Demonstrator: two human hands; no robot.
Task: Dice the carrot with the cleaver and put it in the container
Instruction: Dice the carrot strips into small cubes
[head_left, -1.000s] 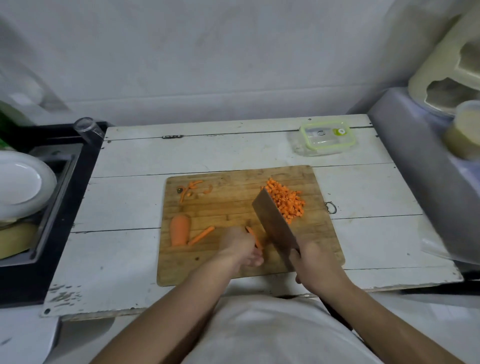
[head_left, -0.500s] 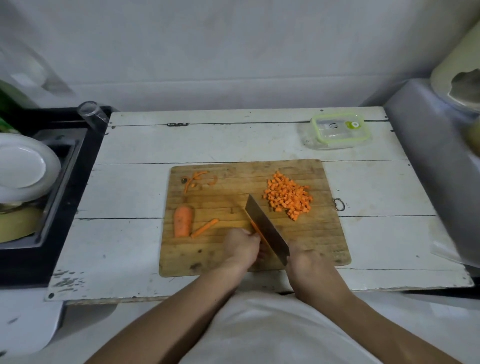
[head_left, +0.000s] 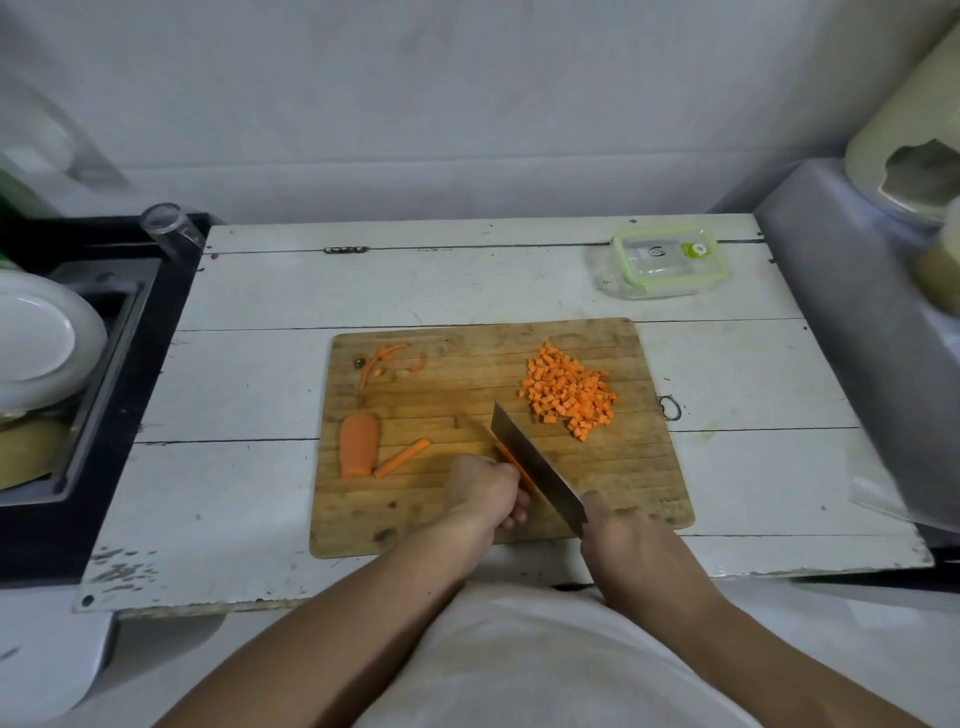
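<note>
Both hands work at the near edge of a wooden cutting board (head_left: 467, 395) on a white plank table (head_left: 249, 395). At about 5 o'clock on the board, the right hand (head_left: 623, 535) is wrapped around the handle of a cleaver (head_left: 535, 462), whose blade angles up toward 11 o'clock with its edge down on the board. Just left of the blade, the left hand (head_left: 485, 491) has its fingers curled over a thin carrot strip (head_left: 514, 465), which lies against the blade's left side. At 2 o'clock on the board sits a pile of diced carrot (head_left: 569, 397). At 9 o'clock lie a carrot chunk (head_left: 358, 444) and a loose carrot stick (head_left: 402, 457), with peel scraps (head_left: 384, 358) at 11 o'clock. At the table's 1 o'clock corner stands a clear container (head_left: 667, 265) with its green-rimmed lid on, well apart from the board.
</note>
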